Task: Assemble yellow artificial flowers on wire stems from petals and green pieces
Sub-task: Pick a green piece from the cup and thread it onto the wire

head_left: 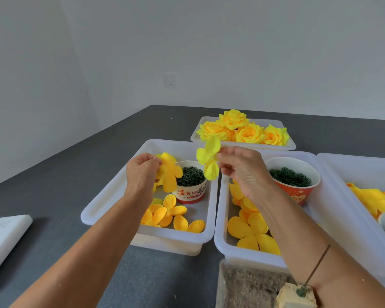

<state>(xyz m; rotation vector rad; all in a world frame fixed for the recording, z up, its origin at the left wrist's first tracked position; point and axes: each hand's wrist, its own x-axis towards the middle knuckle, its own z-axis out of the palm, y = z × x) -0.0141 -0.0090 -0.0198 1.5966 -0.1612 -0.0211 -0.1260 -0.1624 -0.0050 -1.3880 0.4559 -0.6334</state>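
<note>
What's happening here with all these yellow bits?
A person is making fabric flowers. The left hand grips a stack of deep yellow petals over a white tray; the right hand pinches a paler petal piece. Finished yellow roses lie in the far tray.

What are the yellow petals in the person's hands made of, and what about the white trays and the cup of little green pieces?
Petal piece in the right hand: probably thin fabric; matte, limp, light glows through. Petal piece in the left hand: likely the same, deeper yellow. White tray: apparently plastic; smooth, faintly translucent, rounded rim. Cup: seemingly paper; printed side, rolled lip.
</note>
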